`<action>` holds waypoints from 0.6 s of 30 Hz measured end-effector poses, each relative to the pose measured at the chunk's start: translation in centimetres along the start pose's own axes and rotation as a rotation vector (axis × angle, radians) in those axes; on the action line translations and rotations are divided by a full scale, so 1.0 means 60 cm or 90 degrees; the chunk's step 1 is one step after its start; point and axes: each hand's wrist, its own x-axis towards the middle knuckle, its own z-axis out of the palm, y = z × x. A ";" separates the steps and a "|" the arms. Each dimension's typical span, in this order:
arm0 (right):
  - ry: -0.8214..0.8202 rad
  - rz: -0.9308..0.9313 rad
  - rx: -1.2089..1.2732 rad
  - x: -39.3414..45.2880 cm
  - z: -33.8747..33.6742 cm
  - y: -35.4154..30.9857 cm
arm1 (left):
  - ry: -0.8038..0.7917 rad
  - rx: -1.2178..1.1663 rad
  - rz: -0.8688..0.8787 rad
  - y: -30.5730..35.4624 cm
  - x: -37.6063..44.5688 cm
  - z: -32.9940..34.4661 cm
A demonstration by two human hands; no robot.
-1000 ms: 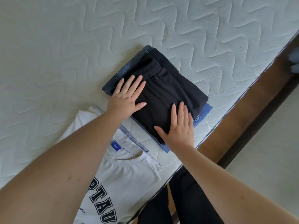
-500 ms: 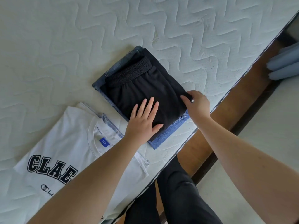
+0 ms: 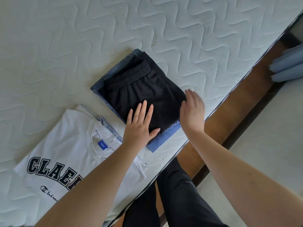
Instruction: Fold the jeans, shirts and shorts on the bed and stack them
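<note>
Black shorts (image 3: 144, 94) folded atop jeans (image 3: 165, 138), bed (image 3: 65, 46) centre. Left hand (image 3: 139, 128) flat, pressing the shorts' 7 o'clock corner. Right hand (image 3: 193, 112) open, fingers straight, at their 4 o'clock edge. White shirt (image 3: 68, 145) lies unfolded at 8 o'clock.

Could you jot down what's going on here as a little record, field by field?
surface: mattress
stack: black shorts on top of folded jeans
left hand: flat on the shorts, fingers straight
right hand: open at the shorts' right edge, blurred
unfolded: white shirt, lying flat left of the stack
under shirt: plaid cloth peeking out
</note>
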 end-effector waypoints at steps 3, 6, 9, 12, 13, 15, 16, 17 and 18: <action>-0.093 -0.196 -0.079 -0.032 0.012 0.000 | 0.039 -0.009 0.008 0.017 -0.028 0.004; -0.214 -0.219 -0.177 -0.049 0.020 0.009 | 0.018 -0.006 0.016 0.022 -0.070 0.011; -0.261 -0.177 -0.218 -0.051 0.024 0.017 | -0.013 0.008 0.028 0.013 -0.112 0.017; -0.290 -0.175 -0.250 -0.050 0.020 0.016 | -0.041 0.013 0.037 0.005 -0.124 0.005; -0.295 -0.172 -0.257 -0.054 0.017 0.013 | -0.049 0.015 0.040 0.006 -0.122 -0.003; -0.304 -0.160 -0.270 -0.065 0.008 0.007 | -0.073 0.008 0.032 0.014 -0.110 -0.022; -0.303 -0.162 -0.274 -0.071 0.003 0.004 | -0.100 -0.004 0.025 0.017 -0.101 -0.039; -0.299 -0.162 -0.273 -0.080 -0.002 0.001 | -0.114 -0.014 0.026 0.021 -0.094 -0.053; -0.297 -0.153 -0.270 -0.091 -0.005 -0.003 | -0.125 -0.035 0.028 0.027 -0.089 -0.069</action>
